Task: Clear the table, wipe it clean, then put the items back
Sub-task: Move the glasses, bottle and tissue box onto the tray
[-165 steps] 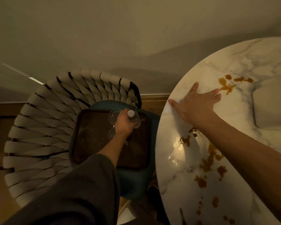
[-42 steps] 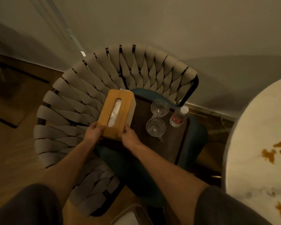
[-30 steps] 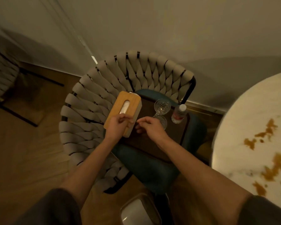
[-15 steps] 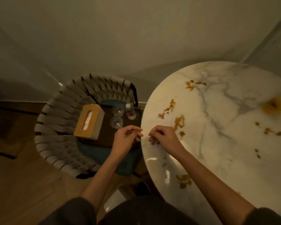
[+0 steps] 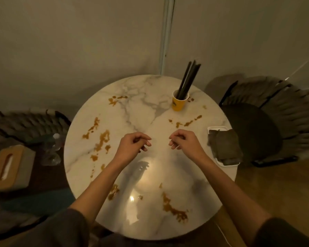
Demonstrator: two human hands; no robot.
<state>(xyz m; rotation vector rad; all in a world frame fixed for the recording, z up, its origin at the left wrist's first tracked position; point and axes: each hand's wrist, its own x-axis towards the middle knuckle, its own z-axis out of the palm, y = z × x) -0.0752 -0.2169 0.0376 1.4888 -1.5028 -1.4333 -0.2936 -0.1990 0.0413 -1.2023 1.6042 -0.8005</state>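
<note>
- The left hand (image 5: 132,147) hangs over the middle of the tabletop (image 5: 150,202), fingers curled loosely inward with thumb and fingertips close together, gripping nothing.
- The right hand (image 5: 185,142) mirrors it just beside, apart from the left, fingers likewise curled in on themselves and empty.
- Two bare forearms run back to dark sleeves at the near edge.
- The tabletop is one round slab of glossy white marble with grey veining; a lamp glare shines on its near half.
- Brown sauce stains (image 5: 101,139) lie in scattered patches: a cluster toward the left edge, smaller streaks at the far-left edge and toward the right edge, and two smears near the near edge.
- One yellow paper cup (image 5: 179,104) stands upright near the far-right edge, holding a bundle of straight black sticks (image 5: 188,79); the number cannot be told.
- One shallow white rectangular tray (image 5: 218,129) sits at the right edge, with a crumpled dark grey cloth (image 5: 225,148) lying in it.
- Off the left edge, a chair with a woven strap back (image 5: 25,122) carries one tissue box (image 5: 11,164) with a wooden slotted lid, blurred clear glasses (image 5: 51,157) and a small bottle (image 5: 56,138).
- A second woven chair (image 5: 275,107) with a dark round seat stands off the right edge.
</note>
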